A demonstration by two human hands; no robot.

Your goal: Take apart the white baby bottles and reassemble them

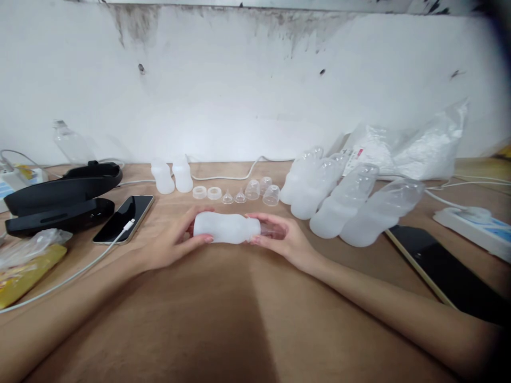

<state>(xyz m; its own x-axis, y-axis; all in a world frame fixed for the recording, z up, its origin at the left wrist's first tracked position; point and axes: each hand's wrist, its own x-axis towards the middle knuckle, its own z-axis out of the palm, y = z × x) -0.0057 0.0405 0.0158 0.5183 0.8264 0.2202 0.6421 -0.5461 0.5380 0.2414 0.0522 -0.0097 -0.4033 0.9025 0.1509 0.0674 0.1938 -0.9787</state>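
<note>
A frosted white baby bottle [225, 227] lies sideways between my hands, above the table. My left hand [187, 234] is closed around its base end. My right hand [279, 235] grips the neck end, where a clear part [273, 230] shows between the fingers; whether it is a nipple or a cap I cannot tell. Just beyond the bottle are two collar rings [206, 192], two clear nipples [233, 197] and three clear dome caps [263, 190]. Two uncapped bottles [172, 175] stand behind to the left.
Several capped baby bottles [339, 202] stand at right, before a plastic bag [411, 146]. A tablet [443, 271] and power strip [475, 226] lie far right. A phone [124, 218], cable [96, 260], black device [64, 197] and yellow packet [32, 271] occupy the left.
</note>
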